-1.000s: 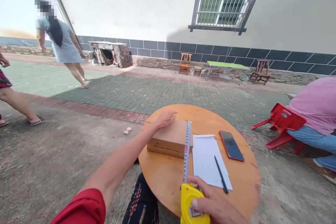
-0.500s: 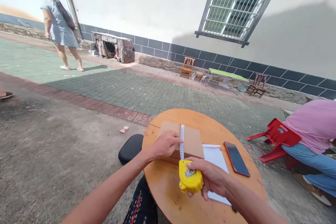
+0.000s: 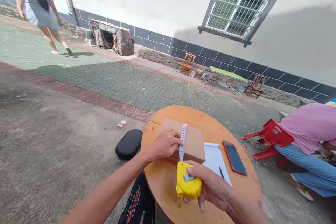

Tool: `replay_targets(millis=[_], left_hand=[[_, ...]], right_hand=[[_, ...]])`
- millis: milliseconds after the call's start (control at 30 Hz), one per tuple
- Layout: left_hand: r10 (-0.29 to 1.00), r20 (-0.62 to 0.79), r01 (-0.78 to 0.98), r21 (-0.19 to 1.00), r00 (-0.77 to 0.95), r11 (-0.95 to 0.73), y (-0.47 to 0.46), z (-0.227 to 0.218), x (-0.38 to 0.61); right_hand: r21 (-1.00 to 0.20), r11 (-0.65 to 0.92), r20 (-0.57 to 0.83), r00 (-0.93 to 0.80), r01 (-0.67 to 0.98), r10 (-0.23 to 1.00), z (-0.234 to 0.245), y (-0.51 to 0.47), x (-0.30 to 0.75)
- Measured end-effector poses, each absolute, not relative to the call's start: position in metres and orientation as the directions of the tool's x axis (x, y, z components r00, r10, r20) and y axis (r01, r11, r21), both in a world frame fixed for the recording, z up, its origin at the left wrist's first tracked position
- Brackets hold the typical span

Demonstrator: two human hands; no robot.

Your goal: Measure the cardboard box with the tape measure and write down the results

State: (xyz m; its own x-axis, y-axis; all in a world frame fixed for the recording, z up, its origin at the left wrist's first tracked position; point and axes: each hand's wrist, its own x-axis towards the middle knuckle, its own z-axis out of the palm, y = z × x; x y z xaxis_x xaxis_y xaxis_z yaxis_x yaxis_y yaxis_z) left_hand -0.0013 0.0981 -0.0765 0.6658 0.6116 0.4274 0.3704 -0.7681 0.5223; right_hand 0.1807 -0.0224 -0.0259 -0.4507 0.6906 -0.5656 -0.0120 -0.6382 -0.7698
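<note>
The yellow tape measure is over the near part of the round wooden table, grasped in the right hand, whose thumb presses on top of the case near its silvery label. Its white blade runs out away from the person and lies across the top of a brown cardboard box, reaching close to the box's far edge. The left hand rests on the box just left of the blade, fingers loosely bent, a fingertip touching the blade's edge; whether it pinches the strip cannot be told.

Right of the box lies white paper, partly covered by the box and right hand, with a dark pen on it. Farther right, near the table's edge, is a red-edged phone.

On the ground left of the table sits a rounded black object, with a small packet beyond it. To the right, a person in a pink top bends forward on a red chair. Across the paving, an orange wooden chair stands near the wall.
</note>
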Motion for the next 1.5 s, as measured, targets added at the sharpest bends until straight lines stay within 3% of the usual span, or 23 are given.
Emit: replay_targets(millis=[233,433,733,867,1033,1267,1400,1500], left_hand=[[0.641,0.465,0.357,0.561,0.611,-0.747,0.097,-0.068,-0.003],[0.816,0.536,0.368,0.729,0.215,-0.576,0.053,-0.065,-0.030],[0.960,0.279,0.286,0.918,0.023,-0.274,-0.030,-0.142,-0.048],[0.980,0.196,0.206,0.960,-0.013,-0.190,-0.038,-0.153,-0.052],[0.991,0.130,0.060,0.990,-0.039,-0.127,-0.025,-0.134,-0.055],[0.995,0.074,-0.296,0.951,-0.072,-0.092,-0.005,-0.076,-0.052],[0.998,0.064,-0.281,0.957,-0.019,-0.066,-0.006,-0.068,-0.052],[0.999,0.025,-0.206,0.978,0.025,-0.020,-0.017,-0.074,-0.053]], right_hand=[[-0.774,-0.633,-0.569,-0.440,0.001,0.694,-0.024,-0.022,0.180],[-0.787,-0.617,-0.541,-0.460,-0.019,0.704,-0.027,-0.021,0.183],[-0.788,-0.615,-0.553,-0.452,0.012,0.700,-0.026,-0.020,0.182],[-0.809,-0.586,-0.548,-0.413,0.043,0.727,-0.019,-0.022,0.181],[-0.846,-0.447,-0.522,-0.278,0.290,0.807,0.000,-0.036,0.177],[-0.716,-0.400,-0.637,-0.300,0.572,0.710,-0.013,-0.083,0.180],[-0.571,-0.141,-0.595,-0.289,0.809,0.750,-0.015,-0.103,0.181],[-0.481,0.001,-0.557,-0.307,0.876,0.772,-0.015,-0.108,0.181]])
